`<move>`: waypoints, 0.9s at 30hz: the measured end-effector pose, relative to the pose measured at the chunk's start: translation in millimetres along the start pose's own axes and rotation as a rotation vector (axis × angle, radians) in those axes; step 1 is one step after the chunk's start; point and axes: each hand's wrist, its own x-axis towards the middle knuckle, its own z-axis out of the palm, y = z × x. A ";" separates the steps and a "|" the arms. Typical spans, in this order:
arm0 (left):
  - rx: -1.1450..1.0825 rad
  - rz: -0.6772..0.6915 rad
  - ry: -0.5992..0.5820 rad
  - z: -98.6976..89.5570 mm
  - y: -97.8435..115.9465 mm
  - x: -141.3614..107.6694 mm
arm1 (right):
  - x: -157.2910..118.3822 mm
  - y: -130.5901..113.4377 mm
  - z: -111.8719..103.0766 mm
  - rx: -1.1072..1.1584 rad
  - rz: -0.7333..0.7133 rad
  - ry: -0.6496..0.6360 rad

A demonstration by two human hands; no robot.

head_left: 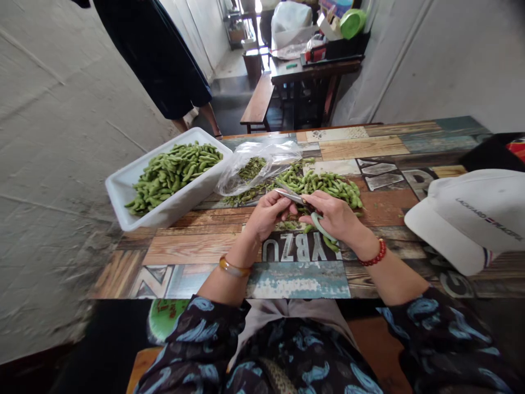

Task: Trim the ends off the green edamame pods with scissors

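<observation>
My right hand [337, 215] grips a pair of scissors [318, 223] with pale green handles. Their metal blades point left, over the fingers of my left hand [266, 214]. That hand is closed in a pinch at the blades; what sits between its fingers is hidden. Just beyond both hands lies a heap of green soybean pods [337, 187] on the patterned table [303, 278]. A few loose pods and scraps rest under the hands. Left of the heap, a clear plastic bag [279, 150] has trimmings in and around it.
A white tub [180, 203] of soybean pods [174, 172] stands at the table's left, by the wall. On the right lies a white cap [471, 213]. Behind the table are a person in dark clothing [151, 54], a bench [258, 101] and another table [291, 70] with bags and boxes.
</observation>
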 end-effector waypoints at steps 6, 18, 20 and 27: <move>-0.046 -0.047 -0.043 -2.8 0.6 1.5 | 0.7 -2.9 -3.3 -0.041 -0.014 -0.021; -0.177 -0.071 0.013 -7.9 9.4 4.9 | 0.5 18.0 -15.7 -0.054 0.106 0.145; -0.132 -0.079 0.039 -6.4 7.9 5.8 | 1.4 21.3 -17.9 -0.066 0.133 0.198; 0.837 0.206 0.009 5.4 -12.9 9.7 | 3.4 22.5 -15.4 -0.077 0.154 0.217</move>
